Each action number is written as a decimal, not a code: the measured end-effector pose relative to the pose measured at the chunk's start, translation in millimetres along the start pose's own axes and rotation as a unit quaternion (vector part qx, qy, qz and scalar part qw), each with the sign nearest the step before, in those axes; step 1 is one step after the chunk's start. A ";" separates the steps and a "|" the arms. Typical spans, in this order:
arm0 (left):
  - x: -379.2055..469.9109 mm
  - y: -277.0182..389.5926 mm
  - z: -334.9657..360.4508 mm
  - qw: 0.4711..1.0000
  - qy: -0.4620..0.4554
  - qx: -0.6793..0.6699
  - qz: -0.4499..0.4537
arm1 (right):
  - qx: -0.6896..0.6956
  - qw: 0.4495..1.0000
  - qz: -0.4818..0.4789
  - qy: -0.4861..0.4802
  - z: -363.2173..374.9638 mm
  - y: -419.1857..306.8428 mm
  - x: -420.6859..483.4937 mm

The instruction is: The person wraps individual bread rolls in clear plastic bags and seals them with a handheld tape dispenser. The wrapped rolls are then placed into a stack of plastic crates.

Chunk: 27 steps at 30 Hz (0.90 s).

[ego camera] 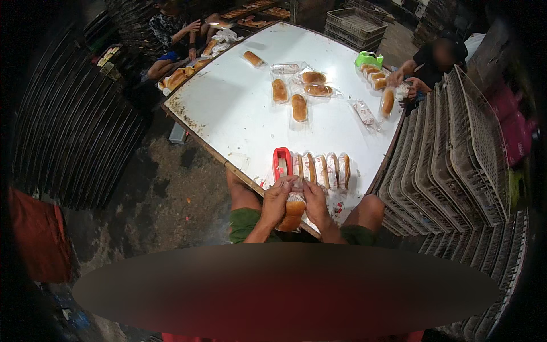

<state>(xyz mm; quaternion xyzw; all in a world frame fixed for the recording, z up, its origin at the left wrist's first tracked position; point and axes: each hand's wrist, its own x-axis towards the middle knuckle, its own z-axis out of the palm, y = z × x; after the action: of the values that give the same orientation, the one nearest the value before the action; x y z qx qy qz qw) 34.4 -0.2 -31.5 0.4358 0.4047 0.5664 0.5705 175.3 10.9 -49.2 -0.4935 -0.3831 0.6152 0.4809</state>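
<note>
Both my hands grip the gathered neck of a clear plastic bag with a bread roll [293,212] inside. My left hand [275,200] pinches the film from the left, and my right hand [317,201] from the right. The roll hangs below my fingers, by the near edge of the white table [222,115]. Just beyond my left fingers stands a red tape dispenser [282,162]. To its right, several wrapped rolls [321,170] stand on edge in a row, beyond my right hand.
Loose bagged rolls [299,107] lie mid-table. A co-worker [438,60] at the right handles bagged rolls beside a green tape dispenser [368,59]; another person [171,32] sits at the far left. Stacked plastic crates [453,141] crowd the right side, and dark stacked trays [77,124] stand left.
</note>
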 end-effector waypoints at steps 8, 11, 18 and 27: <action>6.8 17.8 5.8 0.995 0.054 0.046 0.076 | -0.141 0.952 -0.272 0.019 14.3 -24.0 -21.3; 14.0 18.2 3.5 0.972 0.077 0.206 -0.084 | -0.078 0.980 -0.182 0.011 12.4 -20.1 -20.1; 15.0 -4.3 12.3 0.969 0.052 -0.209 -0.119 | 0.114 0.989 -0.090 0.016 -3.6 -0.2 -17.7; 5.4 16.7 8.0 0.985 -0.003 0.171 -0.025 | -0.046 0.980 -0.186 0.060 0.4 -15.5 -13.2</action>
<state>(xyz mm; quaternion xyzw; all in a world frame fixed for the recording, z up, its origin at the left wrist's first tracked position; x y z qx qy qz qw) 37.3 4.6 -13.1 0.5185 0.5047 0.4727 0.5030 178.9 1.9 -31.3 -0.4710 -0.4663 0.4659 0.5863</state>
